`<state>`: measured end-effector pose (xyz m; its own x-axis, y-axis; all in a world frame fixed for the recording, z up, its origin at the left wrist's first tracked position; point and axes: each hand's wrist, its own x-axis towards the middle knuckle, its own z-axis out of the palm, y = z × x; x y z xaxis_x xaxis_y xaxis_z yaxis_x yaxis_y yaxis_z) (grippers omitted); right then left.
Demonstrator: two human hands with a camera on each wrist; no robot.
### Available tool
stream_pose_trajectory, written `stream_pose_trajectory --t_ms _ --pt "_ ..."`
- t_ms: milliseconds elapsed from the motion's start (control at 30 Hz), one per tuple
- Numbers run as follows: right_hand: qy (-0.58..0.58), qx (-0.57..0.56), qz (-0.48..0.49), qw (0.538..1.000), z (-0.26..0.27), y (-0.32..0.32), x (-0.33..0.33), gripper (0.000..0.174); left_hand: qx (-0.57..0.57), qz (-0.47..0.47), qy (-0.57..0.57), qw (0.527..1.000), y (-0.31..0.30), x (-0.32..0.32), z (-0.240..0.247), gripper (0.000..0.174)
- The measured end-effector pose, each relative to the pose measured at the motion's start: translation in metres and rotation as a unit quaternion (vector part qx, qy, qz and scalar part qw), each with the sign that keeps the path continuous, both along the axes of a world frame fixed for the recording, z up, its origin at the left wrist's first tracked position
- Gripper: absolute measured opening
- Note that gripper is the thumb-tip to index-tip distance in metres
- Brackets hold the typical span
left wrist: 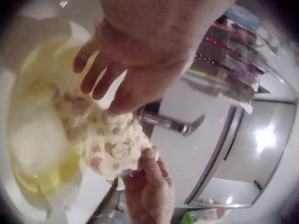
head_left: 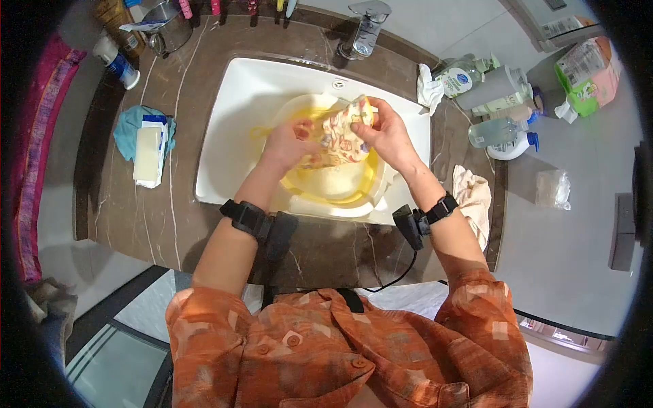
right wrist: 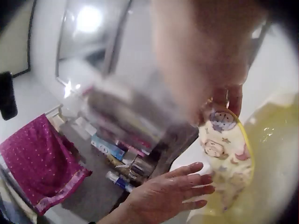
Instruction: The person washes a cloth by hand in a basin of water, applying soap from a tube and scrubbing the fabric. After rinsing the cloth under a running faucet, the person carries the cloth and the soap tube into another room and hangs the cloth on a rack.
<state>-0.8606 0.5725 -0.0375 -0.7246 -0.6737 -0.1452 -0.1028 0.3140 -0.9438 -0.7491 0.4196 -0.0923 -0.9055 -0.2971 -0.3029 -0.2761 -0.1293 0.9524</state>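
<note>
A cream cloth (head_left: 345, 144) with cartoon figures and yellow edging hangs over a yellow and white basin (head_left: 373, 194) inside the white sink (head_left: 228, 109). My right hand (head_left: 394, 138) pinches the cloth near its upper corner, thumb in front. In the left wrist view, the thumb of that right hand (left wrist: 154, 189) lies over the cloth's edge. My left hand (head_left: 287, 146) is at the cloth's left side. Its fingers are spread and nearly straight in the right wrist view, where the left hand (right wrist: 163, 193) is close beside the hanging cloth (right wrist: 229, 156).
A chrome faucet (head_left: 367, 30) rises behind the sink. Pump bottles (head_left: 462, 78) and a wipes pack (head_left: 585, 75) stand right. On the left counter lie a teal cloth (head_left: 127, 132) and a cream bar (head_left: 147, 155). A beige cloth (head_left: 471, 197) lies at right.
</note>
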Motion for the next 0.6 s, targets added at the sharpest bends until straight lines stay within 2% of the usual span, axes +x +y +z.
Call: stream_pose_trajectory --t_ms 33,67,100,167,200,233,267,333,367,433,467,500,533,567,600 --pt "0.051 0.046 0.024 0.997 0.007 -0.001 0.003 0.048 -0.105 0.039 0.057 0.992 0.002 0.000 -0.001 0.060" --pt "0.127 0.140 0.071 0.979 0.015 -0.002 0.005 0.054 -0.103 0.040 0.057 0.992 0.007 -0.005 -0.003 0.060" --pt "0.128 0.141 0.073 0.979 0.020 -0.003 0.009 0.054 -0.208 0.033 0.159 0.965 0.015 -0.012 -0.003 0.059" --pt "0.077 0.040 0.104 0.991 0.028 -0.007 0.015 0.051 -0.307 0.027 0.257 0.916 0.024 -0.018 -0.002 0.057" --pt "0.016 -0.009 0.078 0.997 0.032 -0.008 0.015 0.043 -0.209 -0.035 0.219 0.952 0.025 -0.018 0.005 0.053" --pt "0.016 -0.008 0.079 0.997 0.040 -0.008 0.012 0.043 -0.108 -0.098 0.178 0.973 0.026 -0.016 0.009 0.048" --pt "-0.028 -0.030 0.073 0.996 0.048 -0.005 0.008 0.039 -0.109 -0.097 0.177 0.973 0.027 -0.016 0.000 0.048" --pt "-0.116 -0.082 0.047 0.989 0.055 0.005 -0.004 0.031 0.050 -0.081 0.109 0.989 0.029 -0.016 -0.020 0.040" --pt "-0.080 -0.054 0.032 0.995 0.057 0.012 -0.015 0.031 0.050 -0.081 0.109 0.989 0.025 -0.014 -0.024 0.040" --pt "-0.090 -0.084 0.017 0.992 0.056 0.020 -0.022 0.035 0.051 -0.101 -0.006 0.994 0.014 -0.007 -0.016 0.031" --pt "-0.090 -0.085 0.016 0.992 0.044 0.029 -0.030 0.035 0.050 -0.102 -0.006 0.994 0.010 -0.005 -0.014 0.031" --pt "-0.018 0.029 0.055 0.998 0.021 0.041 -0.040 0.038 0.052 -0.068 -0.031 0.996 0.007 -0.003 -0.013 0.027" --pt "0.055 0.141 0.093 0.984 0.002 0.049 -0.047 0.041 0.054 -0.034 -0.054 0.997 0.005 -0.003 -0.010 0.024" --pt "0.061 0.218 0.140 0.964 -0.011 0.052 -0.049 0.048 0.053 -0.035 -0.054 0.997 0.004 -0.003 -0.006 0.024" --pt "0.017 0.190 0.129 0.973 -0.016 0.050 -0.042 0.043 0.098 0.001 -0.064 0.993 0.004 -0.002 -0.002 0.022"
